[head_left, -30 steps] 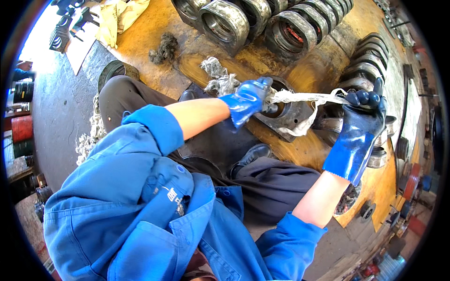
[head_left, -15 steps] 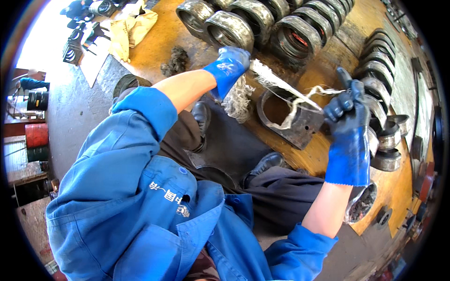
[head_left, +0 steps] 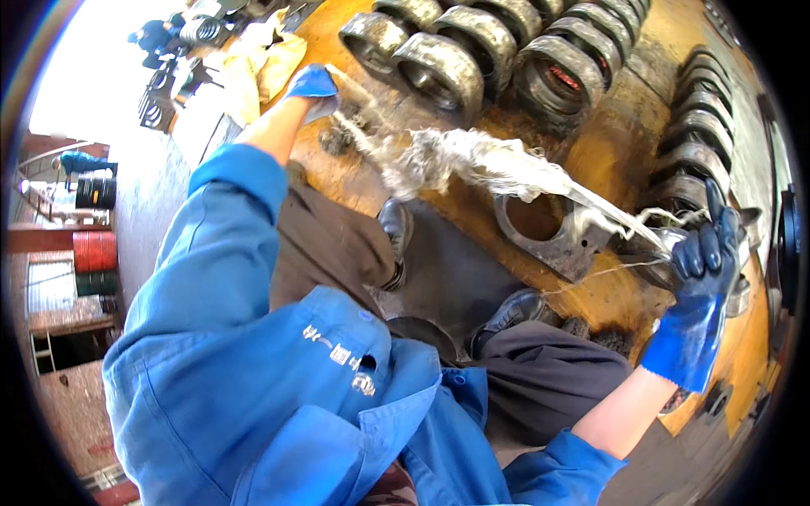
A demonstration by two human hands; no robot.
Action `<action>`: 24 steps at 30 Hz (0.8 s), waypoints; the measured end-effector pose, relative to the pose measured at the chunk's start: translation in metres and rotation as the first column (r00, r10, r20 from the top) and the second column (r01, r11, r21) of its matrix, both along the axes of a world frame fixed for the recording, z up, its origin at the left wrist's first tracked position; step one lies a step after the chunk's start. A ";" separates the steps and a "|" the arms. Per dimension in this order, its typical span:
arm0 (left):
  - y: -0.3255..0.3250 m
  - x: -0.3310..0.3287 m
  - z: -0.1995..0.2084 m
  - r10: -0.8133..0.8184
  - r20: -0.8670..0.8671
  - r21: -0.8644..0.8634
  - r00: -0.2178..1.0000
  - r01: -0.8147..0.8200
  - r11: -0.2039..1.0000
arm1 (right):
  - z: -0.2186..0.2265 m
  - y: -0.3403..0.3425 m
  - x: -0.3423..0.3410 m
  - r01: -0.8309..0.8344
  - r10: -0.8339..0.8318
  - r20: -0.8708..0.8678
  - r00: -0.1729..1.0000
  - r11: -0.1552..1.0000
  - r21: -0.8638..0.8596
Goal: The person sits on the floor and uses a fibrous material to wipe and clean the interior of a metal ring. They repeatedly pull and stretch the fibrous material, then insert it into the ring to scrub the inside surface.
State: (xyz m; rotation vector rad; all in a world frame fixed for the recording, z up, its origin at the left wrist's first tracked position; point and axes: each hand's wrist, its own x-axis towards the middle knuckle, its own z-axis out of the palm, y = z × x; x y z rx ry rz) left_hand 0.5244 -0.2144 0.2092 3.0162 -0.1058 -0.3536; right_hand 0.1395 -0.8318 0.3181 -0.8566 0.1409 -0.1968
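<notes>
The person sits with both arms stretched out wide, and both hands wear blue gloves. The left hand is up at about eleven o'clock, far from the body, and its fingers are closed around one end of a wad of pale, stringy cleaning fluff. The fluff runs like a rope across the top middle toward three o'clock, thick and fuzzy in the middle and thin at both ends. The right hand is at about three o'clock, and its fingers are curled tight around the other end of the fluff. Thin threads hang loose near that hand. Under the fluff, just past the middle, lies a grey metal cap with a round dip in it, resting on the yellow floor. At twelve o'clock a row of big dirty metal rings stands side by side. More curved metal parts are stacked at two o'clock, near the right hand. Two dark shoes show near the middle, below the fluff. The person wears a blue jacket that fills the lower left. Some rags lie at eleven o'clock, just beside the left hand.
</notes>
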 end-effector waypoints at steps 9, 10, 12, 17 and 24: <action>-0.172 -0.108 -0.046 -0.596 -0.363 -0.280 0.716 0.526 0.803 | -0.004 0.003 0.017 -0.102 0.101 0.057 0.993 0.995 0.021; -0.185 -0.122 -0.051 -0.661 -0.434 -0.281 0.612 0.605 0.745 | -0.003 0.005 0.021 -0.115 0.113 0.067 0.991 0.993 0.031; -0.205 -0.153 -0.044 -0.716 -0.518 -0.321 0.468 0.670 0.669 | -0.002 0.007 0.018 -0.099 0.097 0.067 0.993 0.995 0.022; -0.226 -0.152 -0.019 -0.712 -0.425 -0.318 0.559 0.644 0.696 | 0.004 0.022 0.020 -0.124 0.122 0.111 0.986 0.992 0.018; -0.267 -0.144 0.023 -0.424 -0.535 -0.812 0.730 -0.307 0.496 | 0.015 0.025 0.014 -0.166 0.160 0.190 0.969 0.986 0.016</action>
